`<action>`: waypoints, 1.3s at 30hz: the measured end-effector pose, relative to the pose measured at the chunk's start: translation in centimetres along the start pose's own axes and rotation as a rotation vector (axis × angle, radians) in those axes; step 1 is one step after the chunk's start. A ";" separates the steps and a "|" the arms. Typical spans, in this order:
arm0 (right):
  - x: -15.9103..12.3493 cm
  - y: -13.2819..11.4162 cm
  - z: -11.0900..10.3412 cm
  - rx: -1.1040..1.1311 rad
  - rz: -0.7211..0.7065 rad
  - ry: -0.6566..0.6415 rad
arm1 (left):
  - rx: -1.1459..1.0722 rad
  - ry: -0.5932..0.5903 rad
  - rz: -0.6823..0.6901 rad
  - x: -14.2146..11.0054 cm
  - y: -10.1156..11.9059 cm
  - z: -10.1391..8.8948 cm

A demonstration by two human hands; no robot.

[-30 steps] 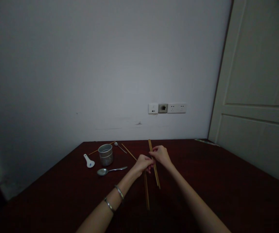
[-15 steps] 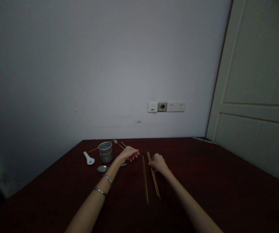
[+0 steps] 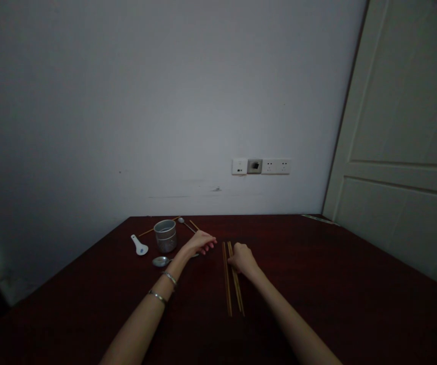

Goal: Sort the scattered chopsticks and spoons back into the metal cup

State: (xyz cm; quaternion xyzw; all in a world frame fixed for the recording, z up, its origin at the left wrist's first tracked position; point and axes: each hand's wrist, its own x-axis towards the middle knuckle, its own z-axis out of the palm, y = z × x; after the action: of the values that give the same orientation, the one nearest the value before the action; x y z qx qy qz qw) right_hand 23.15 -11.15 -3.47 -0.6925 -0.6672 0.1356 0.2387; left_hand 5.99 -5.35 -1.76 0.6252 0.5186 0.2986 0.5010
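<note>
My right hand (image 3: 243,259) is closed in a pinch on a pair of wooden chopsticks (image 3: 237,293), whose lower ends point toward me. Just left of it, another pair of chopsticks (image 3: 226,279) lies nearly parallel on the dark red table (image 3: 298,294). My left hand (image 3: 202,242) hovers to the left of both pairs, its fingers loosely extended and holding nothing that I can see. Under the left wrist, part of a metal spoon (image 3: 160,261) is covered by the forearm.
At the left stand a metal cup (image 3: 166,238) and a white ceramic spoon (image 3: 141,247). A loose chopstick (image 3: 146,233) lies behind the cup, and a long-handled small spoon (image 3: 181,220) lies near the back edge. The wall (image 3: 188,126) borders the table behind.
My right hand has shifted slightly left, bringing its chopsticks closer to the other pair and more in line with it. My left hand has barely moved.
</note>
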 end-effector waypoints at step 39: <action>0.6 1.1 0.8 0.352 0.085 -0.125 | 0.011 -0.011 -0.060 -0.3 -0.7 0.2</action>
State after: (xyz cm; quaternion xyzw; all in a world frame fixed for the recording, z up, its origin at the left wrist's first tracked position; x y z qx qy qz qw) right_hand 23.70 -10.43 -4.59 -0.6577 -0.6168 0.3030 0.3085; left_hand 5.82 -5.75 -2.40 0.6138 0.5359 0.2775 0.5090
